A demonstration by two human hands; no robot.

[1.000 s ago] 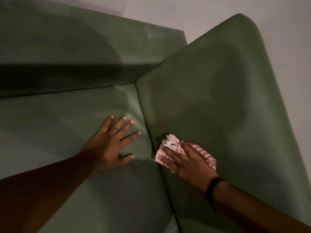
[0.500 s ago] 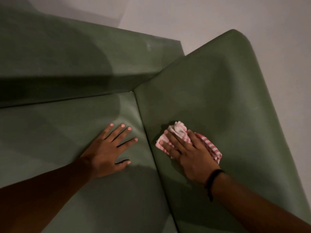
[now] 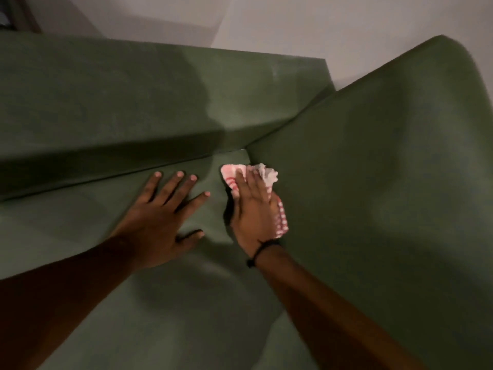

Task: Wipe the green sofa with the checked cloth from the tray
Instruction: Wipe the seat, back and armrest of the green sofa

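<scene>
green upholstery fills nearly the whole view: the sofa [image 3: 93,108] runs its backrest across ten to twelve o'clock, its seat cushion from nine down to six, and its armrest panel rises over the right half, from one to five o'clock. at centre-left the left hand [image 3: 157,222] lies palm down on the seat, fingers [image 3: 176,186] spread wide and flat, tips aimed toward twelve near the backrest seam, thumb out toward three. just to its right, apart from it, the right hand [image 3: 253,212] presses the checked cloth [image 3: 268,176] against the lower inner face of the armrest, by the corner where seat, back and arm meet. its fingers lie close together over the bunched red-and-white fabric. a black wristband [image 3: 262,251] circles that wrist. pale wall [image 3: 306,25] shows at twelve to one o'clock.
</scene>
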